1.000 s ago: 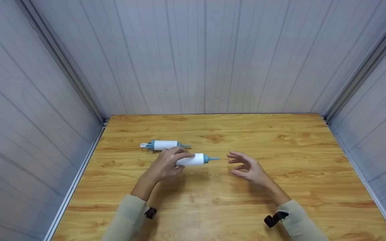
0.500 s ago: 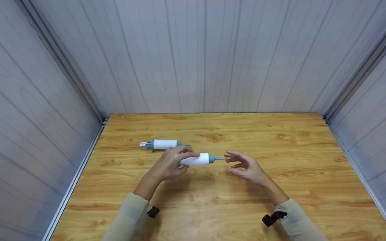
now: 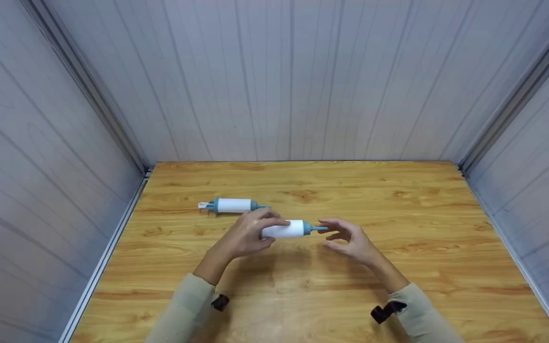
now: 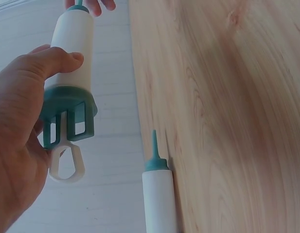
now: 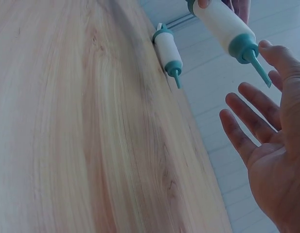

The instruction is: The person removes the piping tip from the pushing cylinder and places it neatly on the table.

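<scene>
A white syringe (image 3: pixel 293 228) with a teal collar and thin teal nozzle is held above the table by my left hand (image 3: pixel 246 236), nozzle pointing right. In the left wrist view, the thumb lies across the syringe barrel (image 4: pixel 72 36), and a white ring handle (image 4: pixel 67 165) sticks out behind its teal grip frame. My right hand (image 3: pixel 350 240) is held by the nozzle tip, fingers spread and slightly bent. From the right wrist, the nozzle (image 5: pixel 257 68) lies between thumb and fingers, which are not closed on it. A second matching syringe (image 3: pixel 235 205) lies on its side behind the left hand.
The wooden table (image 3: pixel 422 214) is enclosed by pale panel walls at the back (image 3: pixel 289 81), left (image 3: pixel 31 166) and right (image 3: pixel 541 190). A small black device (image 3: pixel 386 312) sits at the right cuff, with another (image 3: pixel 219 302) at the left.
My left hand has carried the syringe to the right, bringing its nozzle to the right hand's fingers. The right hand has shifted slightly left. The second syringe has stayed in place.
</scene>
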Action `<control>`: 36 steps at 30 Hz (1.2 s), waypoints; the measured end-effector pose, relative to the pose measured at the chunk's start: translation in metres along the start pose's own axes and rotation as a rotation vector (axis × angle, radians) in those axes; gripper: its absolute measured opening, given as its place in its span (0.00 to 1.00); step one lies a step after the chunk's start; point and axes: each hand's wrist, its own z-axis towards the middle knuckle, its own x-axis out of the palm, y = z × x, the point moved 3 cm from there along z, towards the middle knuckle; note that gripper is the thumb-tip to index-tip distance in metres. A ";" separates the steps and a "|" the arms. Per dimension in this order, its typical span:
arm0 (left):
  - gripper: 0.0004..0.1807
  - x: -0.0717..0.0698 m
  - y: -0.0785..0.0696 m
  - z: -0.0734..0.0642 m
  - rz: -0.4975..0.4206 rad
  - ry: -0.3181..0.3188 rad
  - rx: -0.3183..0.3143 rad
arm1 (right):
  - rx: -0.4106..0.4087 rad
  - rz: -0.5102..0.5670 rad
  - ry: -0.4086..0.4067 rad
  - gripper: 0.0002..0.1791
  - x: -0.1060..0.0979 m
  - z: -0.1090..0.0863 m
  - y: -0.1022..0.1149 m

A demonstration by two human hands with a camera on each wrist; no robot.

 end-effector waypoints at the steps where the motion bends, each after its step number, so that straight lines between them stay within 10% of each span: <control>1: 0.27 0.000 -0.001 0.001 -0.005 -0.001 0.004 | 0.002 0.002 0.001 0.29 0.000 0.000 0.000; 36: 0.28 0.002 -0.025 0.012 -0.100 0.015 0.060 | -0.007 0.059 -0.040 0.17 0.013 0.006 0.021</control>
